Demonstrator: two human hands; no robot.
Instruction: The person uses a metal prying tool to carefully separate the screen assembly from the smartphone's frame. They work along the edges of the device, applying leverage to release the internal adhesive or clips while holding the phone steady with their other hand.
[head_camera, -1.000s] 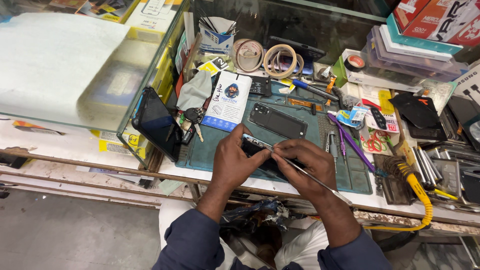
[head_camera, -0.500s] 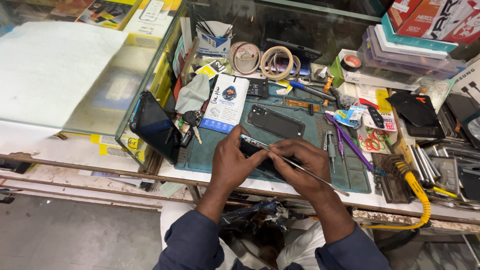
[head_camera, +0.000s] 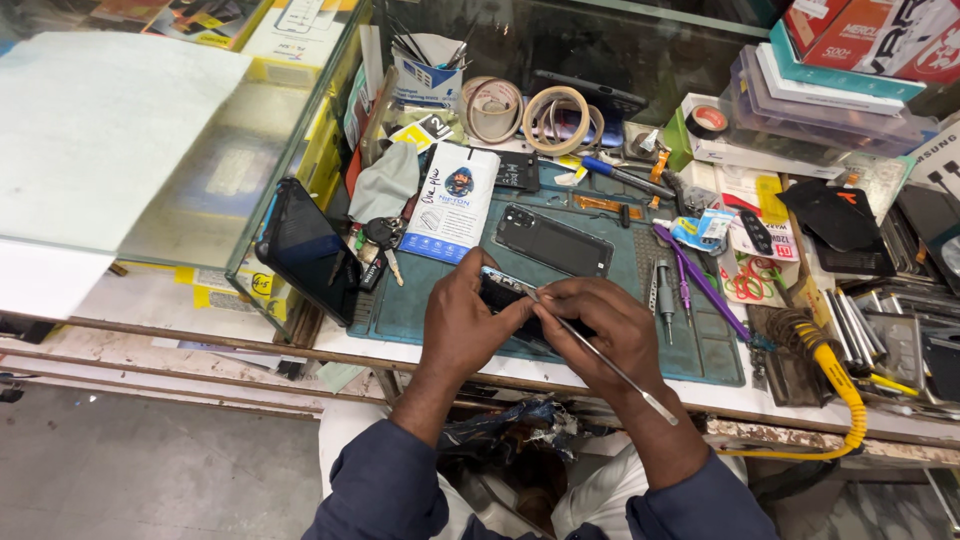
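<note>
Both hands little shifted over the last second, left hand (head_camera: 462, 325) still clamped on the phone (head_camera: 497, 292) at 6 o'clock of the green mat (head_camera: 420, 305), right hand (head_camera: 598, 325) still pinching a thin metal tool (head_camera: 600, 358), tip at the phone's edge, so prying apparently ongoing.

Both forearms come up from the bottom edge, dark blue sleeves pushed to mid-forearm, wrists angled inward so the hands meet at centre. Left hand (head_camera: 462, 322) curled palm-down, fingers bent, thumb tucked toward the right. Right hand (head_camera: 600, 330) also palm-down, knuckles up, fingers closed in a pinch grip. Fingertips of both hands nearly touching.
</note>
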